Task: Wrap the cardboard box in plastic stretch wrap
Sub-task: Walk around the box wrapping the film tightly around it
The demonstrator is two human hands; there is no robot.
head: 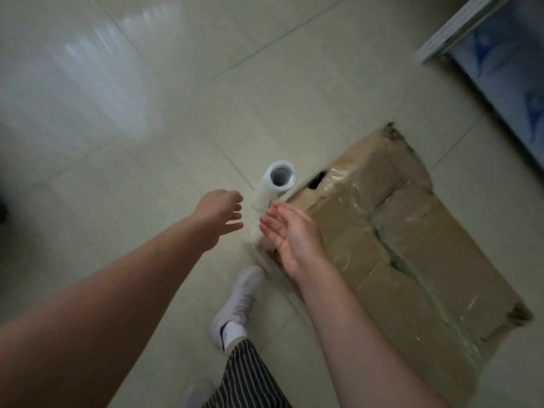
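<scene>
The cardboard box (412, 245) lies on the tiled floor (176, 113), right of centre, its broad top face turned up. Its flaps are closed and held with glossy tape along the seams. A dark tear gapes at the corner nearest the roll, but nothing inside the box can be made out. The corners are frayed.

At that torn corner one roll of stretch wrap (278, 179) stands upright on the floor, just beside the box, its hollow core open to the camera. Translucent film (253, 240) trails down from the roll along the box's side, towards the shoe.

Both hands hang above this film, close to the roll, and neither holds anything. The left hand (219, 214) reaches in back up, its fingers loosely spread and slightly bent. The right hand (291, 234) is turned palm up over the box's edge, its fingers nearly straight and close together.

Below the hands there is one white sneaker (238, 307) with a white sock, and above it a striped trouser leg (250, 378). A blurred pale shape at the bottom edge cannot be identified.

At the upper right, well apart from the box, stands one blue patterned panel (506, 69) with a pale frame.
</scene>
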